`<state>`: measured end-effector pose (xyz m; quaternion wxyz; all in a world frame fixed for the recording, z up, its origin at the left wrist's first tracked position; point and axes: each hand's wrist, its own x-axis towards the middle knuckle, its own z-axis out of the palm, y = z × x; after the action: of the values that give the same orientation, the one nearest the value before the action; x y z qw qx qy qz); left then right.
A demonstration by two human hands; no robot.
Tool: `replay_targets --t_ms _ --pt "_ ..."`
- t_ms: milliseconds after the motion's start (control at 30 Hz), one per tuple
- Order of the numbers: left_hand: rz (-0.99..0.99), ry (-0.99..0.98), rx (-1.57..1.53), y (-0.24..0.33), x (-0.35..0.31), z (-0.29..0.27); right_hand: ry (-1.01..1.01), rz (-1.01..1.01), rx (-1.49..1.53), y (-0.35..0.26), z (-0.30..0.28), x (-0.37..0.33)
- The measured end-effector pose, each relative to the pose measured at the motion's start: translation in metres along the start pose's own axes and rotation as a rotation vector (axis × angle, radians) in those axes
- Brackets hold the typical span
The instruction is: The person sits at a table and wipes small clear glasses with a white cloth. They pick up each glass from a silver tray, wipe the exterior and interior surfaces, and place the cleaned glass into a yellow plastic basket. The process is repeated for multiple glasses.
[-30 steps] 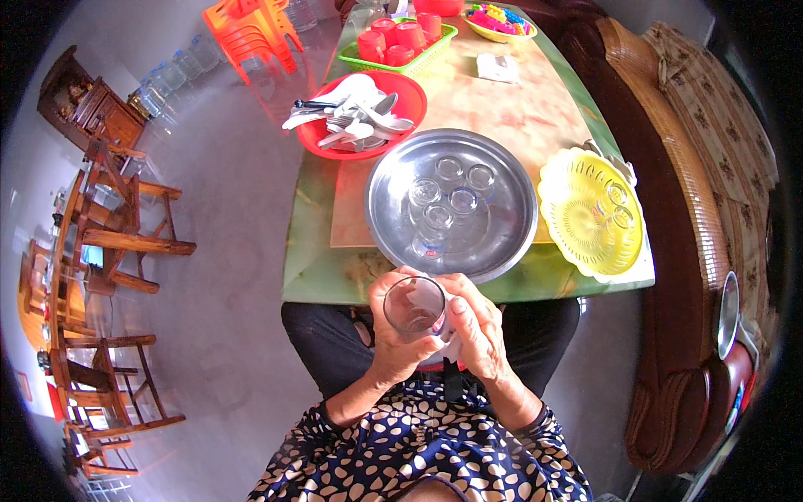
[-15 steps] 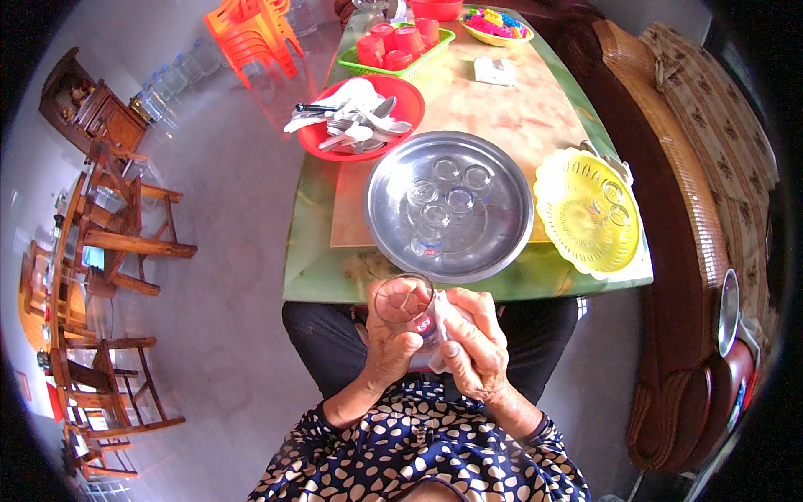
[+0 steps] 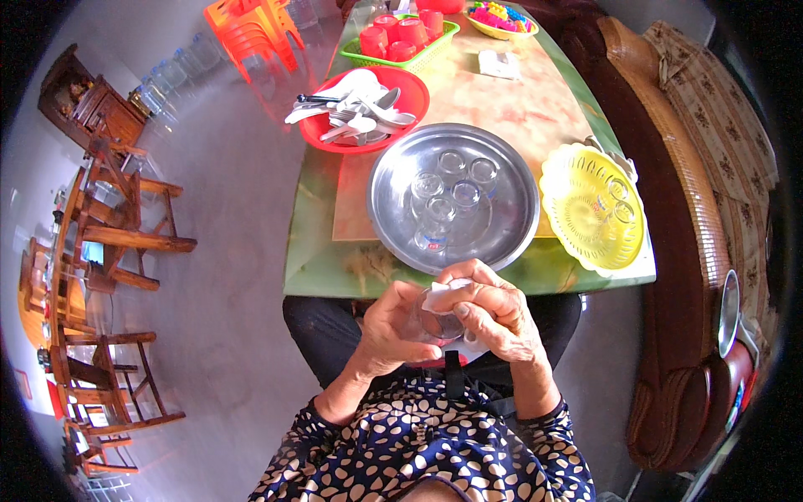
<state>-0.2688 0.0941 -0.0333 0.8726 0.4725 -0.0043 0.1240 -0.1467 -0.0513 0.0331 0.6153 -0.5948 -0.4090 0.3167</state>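
Observation:
Above my lap, just off the table's front edge, my left hand (image 3: pixel 391 328) is wrapped round a clear drinking glass (image 3: pixel 440 328). My right hand (image 3: pixel 495 316) pinches a white cloth or tissue (image 3: pixel 444 294) against the glass's rim; part of it hides behind the fingers. In front of the hands stands a round steel tray (image 3: pixel 393 238) holding several clear glasses (image 3: pixel 466 194) set upside down. To the right, a yellow scalloped plastic basket (image 3: pixel 577 238) contains two clear glasses (image 3: pixel 621 199).
A red bowl (image 3: pixel 314 134) piled with spoons and forks lies behind the tray at left. Farther back are a green basket (image 3: pixel 435 54) of red cups, a yellow dish (image 3: pixel 514 33) of colourful pieces and a white packet (image 3: pixel 499 64). A wooden sofa (image 3: pixel 661 109) runs along the right.
The cloth has gone from the glass's side up to its rim as my right hand rose. The glass has tilted and turned in my left hand.

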Motion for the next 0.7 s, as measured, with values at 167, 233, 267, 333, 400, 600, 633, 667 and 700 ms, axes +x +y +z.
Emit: replay_targets --t_ms 167,233,267,333,400,600,633,667,700 --pt "0.150 -0.045 0.167 -0.001 0.006 -0.004 0.072 -0.070 -0.038 0.012 0.000 -0.008" --pt "0.160 -0.043 0.248 0.000 0.007 -0.005 0.083 -0.080 -0.019 0.016 -0.003 -0.013" --pt "0.146 -0.033 0.287 0.000 0.006 -0.005 0.083 -0.042 -0.046 0.015 -0.004 -0.015" --pt "0.120 -0.012 0.372 0.005 0.005 -0.003 0.081 0.028 -0.097 0.012 -0.006 -0.020" --pt "0.078 0.009 0.429 0.011 0.005 -0.001 0.137 0.010 -0.063 0.014 -0.008 -0.022" --pt "0.203 -0.026 0.819 0.013 0.008 0.004 0.191 -0.310 -0.527 0.029 -0.002 0.000" --pt "0.272 -0.032 0.890 0.015 0.010 0.007 0.188 -0.267 -0.410 0.031 -0.002 0.002" --pt "0.318 -0.024 0.932 0.015 0.011 0.007 0.161 -0.168 -0.325 0.033 -0.003 0.001" --pt "0.362 -0.014 0.976 0.015 0.011 0.007 0.132 -0.068 -0.237 0.036 -0.002 -0.001"
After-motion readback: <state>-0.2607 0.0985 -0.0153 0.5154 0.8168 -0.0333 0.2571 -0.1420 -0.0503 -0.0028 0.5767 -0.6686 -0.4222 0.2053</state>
